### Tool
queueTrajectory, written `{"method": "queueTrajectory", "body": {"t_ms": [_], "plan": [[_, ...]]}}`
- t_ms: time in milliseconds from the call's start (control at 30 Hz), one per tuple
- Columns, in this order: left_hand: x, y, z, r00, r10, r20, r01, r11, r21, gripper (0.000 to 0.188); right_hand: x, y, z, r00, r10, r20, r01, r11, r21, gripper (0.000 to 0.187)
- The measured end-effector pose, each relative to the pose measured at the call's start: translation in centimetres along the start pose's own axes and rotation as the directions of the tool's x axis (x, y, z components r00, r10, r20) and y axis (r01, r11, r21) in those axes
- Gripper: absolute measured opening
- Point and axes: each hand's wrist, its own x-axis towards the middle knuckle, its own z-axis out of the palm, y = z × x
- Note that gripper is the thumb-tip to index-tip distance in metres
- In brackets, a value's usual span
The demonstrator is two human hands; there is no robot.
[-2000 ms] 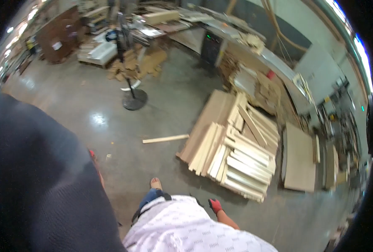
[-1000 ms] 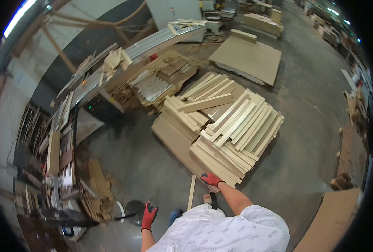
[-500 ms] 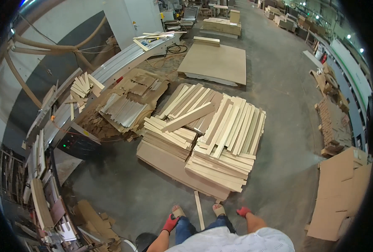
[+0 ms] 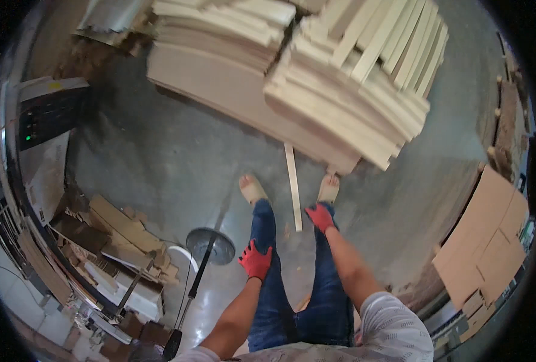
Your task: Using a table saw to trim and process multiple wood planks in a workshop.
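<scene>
Both my hands wear red gloves and hold nothing that I can see. My left hand [image 4: 256, 259] is over my left leg near the knee, its fingers spread. My right hand [image 4: 320, 216] is by my right knee with its fingers stretched out to the left. A narrow pale wooden strip [image 4: 293, 187] lies on the floor between my feet, and in the picture its near end is just left of my right fingertips. Beyond my feet is a stack of pale wooden strips [image 4: 340, 114] in uneven layers, on brown board [image 4: 220, 108].
At my left a thin black pole [image 4: 201, 271] stands by a round translucent disc [image 4: 210, 246]. Cardboard scraps [image 4: 120, 223] lie further left, below a dark control box [image 4: 51, 114] with a green light. Large cardboard sheets [image 4: 482, 235] lean at the right.
The view has tilted down, so the stack now sits at the top and my legs show more. My right hand has come inward to the right knee; my left hand is over the left leg.
</scene>
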Motion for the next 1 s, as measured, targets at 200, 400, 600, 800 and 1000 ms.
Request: {"method": "queueTrajectory", "body": {"t_ms": [200,400,600,800,1000], "plan": [[0.3,-0.3,4.0,0.991,0.103,0.080,-0.111,0.989,0.103,0.073,14.0,2.3,6.8,0.992,0.107,-0.074,-0.121,0.965,-0.234,0.053],[1.8,-1.3,2.0,0.990,0.106,0.092,-0.108,0.994,0.014,0.064,23.0,1.1,12.1,0.911,0.113,-0.398,-0.251,0.915,-0.316,0.058],[2.5,-1.3,1.6,0.983,0.146,0.109,-0.153,0.987,0.058,0.065,25.9,3.8,13.8,0.879,-0.077,-0.470,-0.062,0.960,-0.272,0.040],[3.4,-1.4,1.3,0.985,0.165,0.045,-0.167,0.985,0.052,0.063,15.2,-3.5,10.6,0.763,-0.500,-0.410,0.492,0.860,-0.132,0.029],[2.9,-1.9,3.0,0.993,0.098,0.064,-0.105,0.987,0.120,0.069,5.2,-5.5,-0.9,0.578,0.071,-0.813,0.483,0.773,0.411,0.040]]}}
